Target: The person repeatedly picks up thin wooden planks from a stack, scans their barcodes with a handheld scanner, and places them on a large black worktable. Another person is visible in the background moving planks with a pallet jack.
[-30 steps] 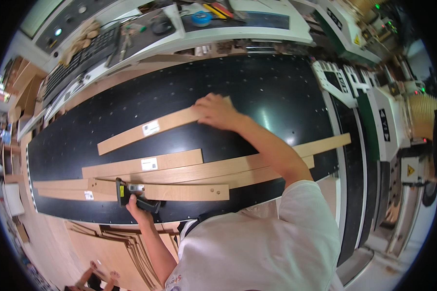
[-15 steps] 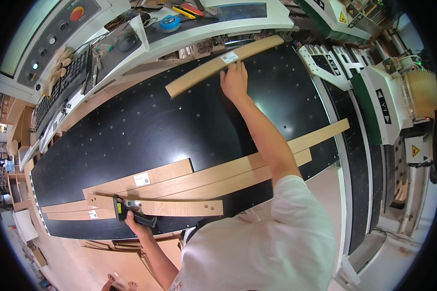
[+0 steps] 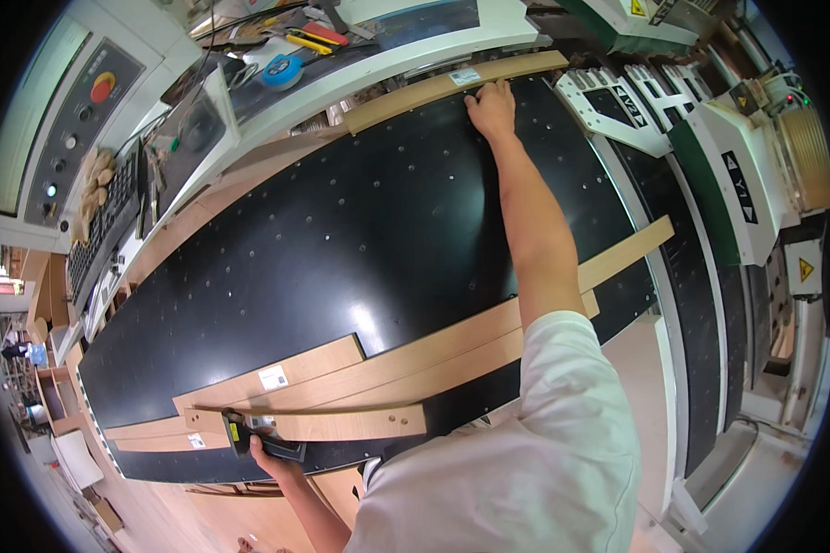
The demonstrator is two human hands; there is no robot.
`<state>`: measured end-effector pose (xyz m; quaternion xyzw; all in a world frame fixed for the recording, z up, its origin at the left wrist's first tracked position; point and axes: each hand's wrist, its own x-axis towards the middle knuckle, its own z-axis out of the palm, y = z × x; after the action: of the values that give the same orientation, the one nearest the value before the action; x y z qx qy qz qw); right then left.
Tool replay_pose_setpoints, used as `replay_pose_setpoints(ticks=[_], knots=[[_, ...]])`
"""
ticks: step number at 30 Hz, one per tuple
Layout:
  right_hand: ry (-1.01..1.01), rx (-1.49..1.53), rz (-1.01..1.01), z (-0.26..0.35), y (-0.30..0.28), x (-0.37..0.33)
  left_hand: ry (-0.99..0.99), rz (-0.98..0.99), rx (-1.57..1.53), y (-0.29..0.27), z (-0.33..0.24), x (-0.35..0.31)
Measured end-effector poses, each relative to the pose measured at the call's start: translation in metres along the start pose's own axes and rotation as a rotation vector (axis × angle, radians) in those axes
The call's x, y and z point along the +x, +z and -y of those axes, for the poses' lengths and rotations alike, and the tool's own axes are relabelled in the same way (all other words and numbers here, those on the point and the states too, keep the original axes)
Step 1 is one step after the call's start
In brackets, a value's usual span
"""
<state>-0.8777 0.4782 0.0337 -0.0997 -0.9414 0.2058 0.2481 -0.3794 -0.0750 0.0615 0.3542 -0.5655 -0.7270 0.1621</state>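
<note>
The black table (image 3: 369, 230) has a broad open span between its far edge and the near boards (image 3: 433, 355), which lie bunched along the near side, one reaching past the right edge. The far board (image 3: 406, 104) lies along the far edge, pale, narrow and lengthwise. The right hand (image 3: 495, 109) has bent fingers at its near side; whether they grip, I cannot tell. The left hand (image 3: 272, 458) is wrapped round a black scanner (image 3: 238, 433). A white label (image 3: 465, 76) marks the far board's middle.
</note>
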Motion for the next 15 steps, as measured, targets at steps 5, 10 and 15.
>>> replay_pose_setpoints(ticks=[5, 10, 15], knots=[[-0.048, 0.014, -0.021, -0.039, -0.009, 0.016, 0.007, -0.106, -0.039, -0.011, 0.007, 0.006], [-0.101, 0.024, -0.020, -0.051, -0.003, 0.016, 0.031, -0.061, -0.064, -0.007, 0.005, 0.004], [-0.173, 0.006, -0.054, -0.057, 0.003, 0.016, 0.007, -0.090, -0.063, -0.004, -0.004, 0.004]])
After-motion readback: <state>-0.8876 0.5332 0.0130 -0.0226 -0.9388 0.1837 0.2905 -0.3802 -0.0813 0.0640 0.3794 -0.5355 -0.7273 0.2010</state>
